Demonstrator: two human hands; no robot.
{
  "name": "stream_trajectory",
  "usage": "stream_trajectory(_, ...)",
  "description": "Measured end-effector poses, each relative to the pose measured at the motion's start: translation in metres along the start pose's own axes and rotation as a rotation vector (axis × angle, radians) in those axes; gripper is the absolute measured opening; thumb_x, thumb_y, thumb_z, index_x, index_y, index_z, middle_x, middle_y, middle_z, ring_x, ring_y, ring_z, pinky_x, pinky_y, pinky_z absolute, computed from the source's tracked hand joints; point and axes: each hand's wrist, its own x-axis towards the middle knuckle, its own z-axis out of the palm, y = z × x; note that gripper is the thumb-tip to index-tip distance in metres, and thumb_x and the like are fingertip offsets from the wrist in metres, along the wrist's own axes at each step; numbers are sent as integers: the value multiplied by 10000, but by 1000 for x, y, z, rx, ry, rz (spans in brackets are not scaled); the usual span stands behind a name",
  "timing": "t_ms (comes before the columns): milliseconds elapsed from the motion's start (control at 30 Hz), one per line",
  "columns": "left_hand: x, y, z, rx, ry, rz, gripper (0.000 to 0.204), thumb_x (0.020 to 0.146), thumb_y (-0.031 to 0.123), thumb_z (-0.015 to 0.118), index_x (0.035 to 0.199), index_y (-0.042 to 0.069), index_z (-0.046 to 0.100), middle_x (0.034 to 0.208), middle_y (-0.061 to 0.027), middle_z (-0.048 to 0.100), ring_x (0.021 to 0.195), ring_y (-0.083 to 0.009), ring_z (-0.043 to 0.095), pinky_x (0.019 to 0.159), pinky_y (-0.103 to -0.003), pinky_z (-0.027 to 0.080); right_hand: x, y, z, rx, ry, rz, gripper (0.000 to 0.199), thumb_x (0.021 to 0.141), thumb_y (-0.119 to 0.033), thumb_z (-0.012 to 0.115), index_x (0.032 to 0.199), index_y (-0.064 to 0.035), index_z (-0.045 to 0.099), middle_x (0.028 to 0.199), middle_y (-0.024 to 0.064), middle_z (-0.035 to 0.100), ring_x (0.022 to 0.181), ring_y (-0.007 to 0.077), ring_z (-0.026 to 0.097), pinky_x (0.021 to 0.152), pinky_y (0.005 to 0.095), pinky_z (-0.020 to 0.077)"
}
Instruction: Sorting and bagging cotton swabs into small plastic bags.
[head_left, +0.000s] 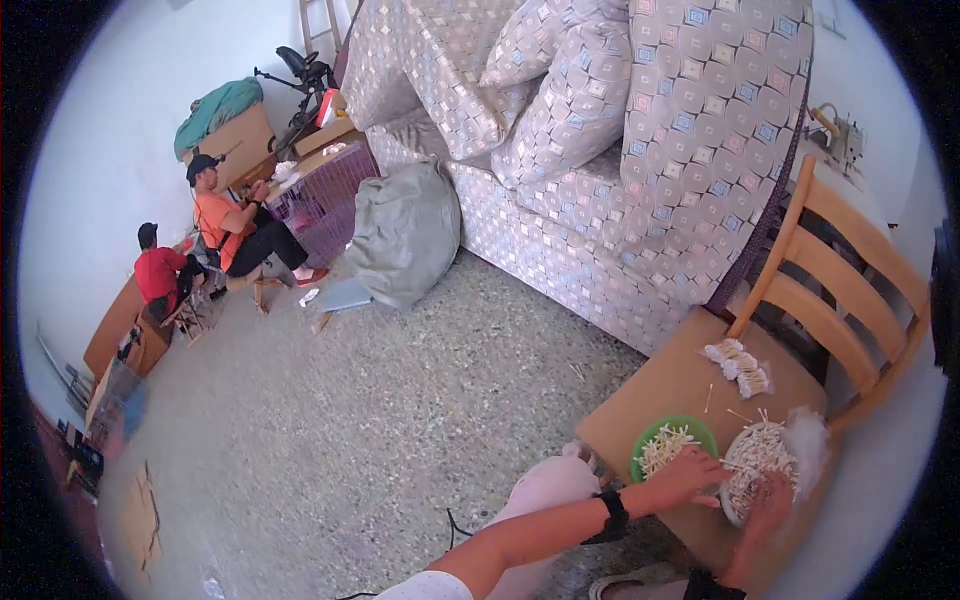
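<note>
Cotton swabs [757,455], white-tipped, loosely heaped

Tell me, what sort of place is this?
Probably a room in a home, used also as a workspace: large furniture under patterned fabric, a wooden chair, and a green bowl of cotton swabs.

short white sleeve [432,586] | wristbands [614,508] — black | trouser leg [548,490] — pale pink

Smooth plastic bowl [709,438], wooden chair [840,275]
</note>
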Motion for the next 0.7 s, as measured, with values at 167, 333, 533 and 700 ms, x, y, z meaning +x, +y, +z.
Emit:
stream_trajectory(167, -5, -6, 6, -10, 22, 23, 630, 811, 498, 599, 1288, 99, 494, 1085, -124, 558, 1053, -297, 510, 947, -444, 355, -4, -15, -11, 102, 142, 4, 150, 844, -108, 613, 960, -25, 659, 1016, 149, 646, 965, 290, 595, 871, 373, 448)
stream_trajectory(333, -7, 3, -1, 65, 68, 13, 650, 821, 503, 586, 1317, 99, 472, 1115, -134, 532, 1086, -308, 476, 945, -438, 355, -2, -28, -19, 81, 75, 180, 196, 863, -147, 586, 976, 0, 650, 996, 154, 654, 917, 324, 600, 824, 398, 458)
stream_trajectory(533, -2, 9, -5, 44, 56, 0, 616, 847, 464, 575, 1323, 92, 454, 1191, -142, 489, 1149, -322, 433, 981, -459, 335, -4, -22, -14, 180, 120, 213, 171, 885, -154, 585, 981, -21, 637, 996, 138, 636, 928, 285, 582, 851, 377, 441)
stream_trajectory(700, -2, 11, -4, 17, 26, -9, 578, 858, 409, 575, 1325, 95, 445, 1244, -148, 461, 1218, -336, 391, 1034, -484, 306, -5, -11, -4, 148, 298, 84, 186, 906, -154, 560, 995, -6, 629, 1022, 127, 629, 972, 285, 573, 887, 379, 432)
